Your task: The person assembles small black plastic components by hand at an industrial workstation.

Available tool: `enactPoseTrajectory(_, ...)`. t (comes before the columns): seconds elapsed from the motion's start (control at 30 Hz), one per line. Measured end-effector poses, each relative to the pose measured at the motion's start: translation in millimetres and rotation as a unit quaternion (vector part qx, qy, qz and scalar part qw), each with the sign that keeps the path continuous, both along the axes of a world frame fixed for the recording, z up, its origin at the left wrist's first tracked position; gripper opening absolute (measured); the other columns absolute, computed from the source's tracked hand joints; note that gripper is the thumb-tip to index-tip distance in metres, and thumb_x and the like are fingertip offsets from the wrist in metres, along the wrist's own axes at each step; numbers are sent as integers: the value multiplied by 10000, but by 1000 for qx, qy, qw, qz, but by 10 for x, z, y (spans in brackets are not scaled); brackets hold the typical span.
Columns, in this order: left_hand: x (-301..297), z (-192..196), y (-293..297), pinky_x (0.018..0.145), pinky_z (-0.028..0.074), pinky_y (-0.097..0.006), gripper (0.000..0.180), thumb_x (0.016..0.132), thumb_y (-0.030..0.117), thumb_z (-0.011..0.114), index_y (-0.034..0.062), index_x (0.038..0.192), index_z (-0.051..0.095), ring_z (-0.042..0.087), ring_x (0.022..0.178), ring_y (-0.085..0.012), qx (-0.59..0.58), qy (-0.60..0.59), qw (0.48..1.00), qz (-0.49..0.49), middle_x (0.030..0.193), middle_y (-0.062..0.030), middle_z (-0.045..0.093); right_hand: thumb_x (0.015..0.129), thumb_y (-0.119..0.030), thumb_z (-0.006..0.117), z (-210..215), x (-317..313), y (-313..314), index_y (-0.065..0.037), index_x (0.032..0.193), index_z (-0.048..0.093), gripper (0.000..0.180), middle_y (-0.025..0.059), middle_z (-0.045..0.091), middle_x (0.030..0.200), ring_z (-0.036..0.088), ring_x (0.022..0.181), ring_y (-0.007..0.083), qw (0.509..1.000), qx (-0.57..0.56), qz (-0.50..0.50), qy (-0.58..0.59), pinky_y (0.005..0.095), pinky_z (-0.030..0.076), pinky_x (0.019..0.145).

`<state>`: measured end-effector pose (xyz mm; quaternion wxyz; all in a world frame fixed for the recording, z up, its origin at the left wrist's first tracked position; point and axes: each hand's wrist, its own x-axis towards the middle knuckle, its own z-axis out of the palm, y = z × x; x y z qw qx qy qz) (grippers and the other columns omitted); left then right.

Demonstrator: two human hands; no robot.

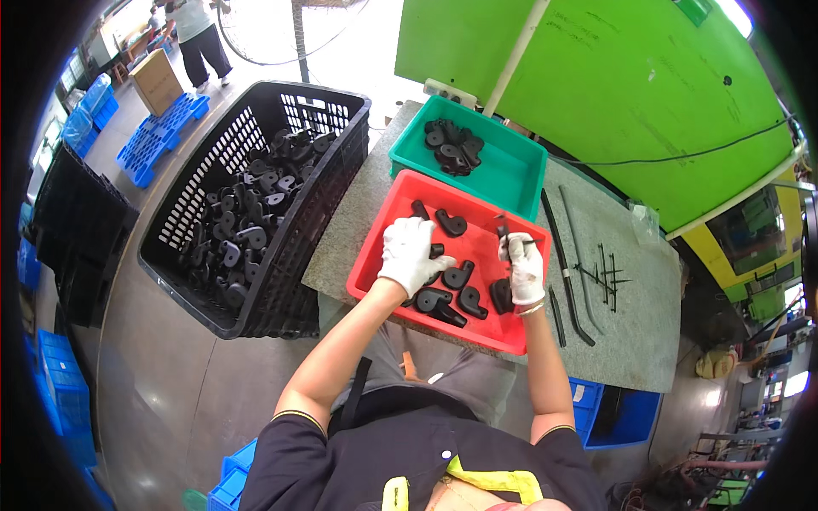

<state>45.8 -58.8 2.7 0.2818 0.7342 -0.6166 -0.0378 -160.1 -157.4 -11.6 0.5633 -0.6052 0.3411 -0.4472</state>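
Observation:
A red tray (388,223) lies in front of me with several black curved plastic parts (458,274) spread in it. My left hand (411,254), in a white glove, is over the tray's left side. Its thumb stands apart from the fingers, with a black part (436,250) beside the gap; whether it grips that part is unclear. At the tray's right side my right hand (526,266), gloved too, is closed around a small dark tool (502,226) that sticks up past the fingers. Its exact kind does not show. Another black part (501,295) lies beside that wrist.
Behind the red tray stands a green tray (520,175) holding black parts. A large black crate (294,247) full of similar parts is at left. Dark rods (567,268) and thin black sprues (607,277) lie on the grey tabletop (643,341). A person (198,43) stands far left.

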Motion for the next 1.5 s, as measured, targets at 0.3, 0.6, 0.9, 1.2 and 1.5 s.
enactPoseTrajectory(0.3, -489, 130, -72, 1081, 316, -470, 891, 593, 360, 836, 27, 1308, 423, 343, 1331, -380, -19, 106, 981, -161, 1385, -217, 401, 955, -359, 542, 325, 275, 208, -86, 961, 580, 276, -2, 504, 761, 457, 741, 127, 863, 184, 213, -420, 293, 390, 728)
enactPoseTrajectory(0.6, -645, 102, -88, 768, 487, -449, 383, 697, 181, 674, 30, 983, 469, 614, 896, -398, 98, 316, 941, -70, 941, -209, 597, 958, -332, 557, 278, 283, 250, -84, 974, 553, 249, 49, 578, 852, 536, 760, 150, 935, 68, 149, -315, 311, 449, 713)
enactPoseTrajectory(0.9, -579, -41, -13, 699, 498, -429, 364, 696, 157, 712, 78, 992, 516, 571, 892, -316, 55, -24, 975, -212, 923, -128, 542, 944, -133, 571, -153, -478, -129, -74, 967, 577, 63, 22, 582, 817, 522, 698, 74, 989, -76, -121, 39, 238, 445, 629)
enactPoseTrajectory(1.2, -235, -58, -45, 827, 383, -440, 664, 665, 466, 768, 66, 1139, 530, 523, 1052, -285, -11, -47, 984, -172, 1065, -119, 554, 856, -341, 623, -360, -2001, -965, -64, 945, 647, 292, 156, 652, 993, 596, 940, 385, 630, -162, -359, 670, 488, 477, 795)
enactPoseTrajectory(1.5, -325, -147, -106, 799, 390, -410, 297, 756, 331, 705, 91, 889, 590, 552, 919, -288, -127, 57, 978, -157, 897, -90, 566, 880, -368, 618, 142, -1522, -1327, -75, 1129, 623, 384, 151, 643, 1058, 616, 1021, 332, 565, -212, -395, 693, 422, 491, 888)
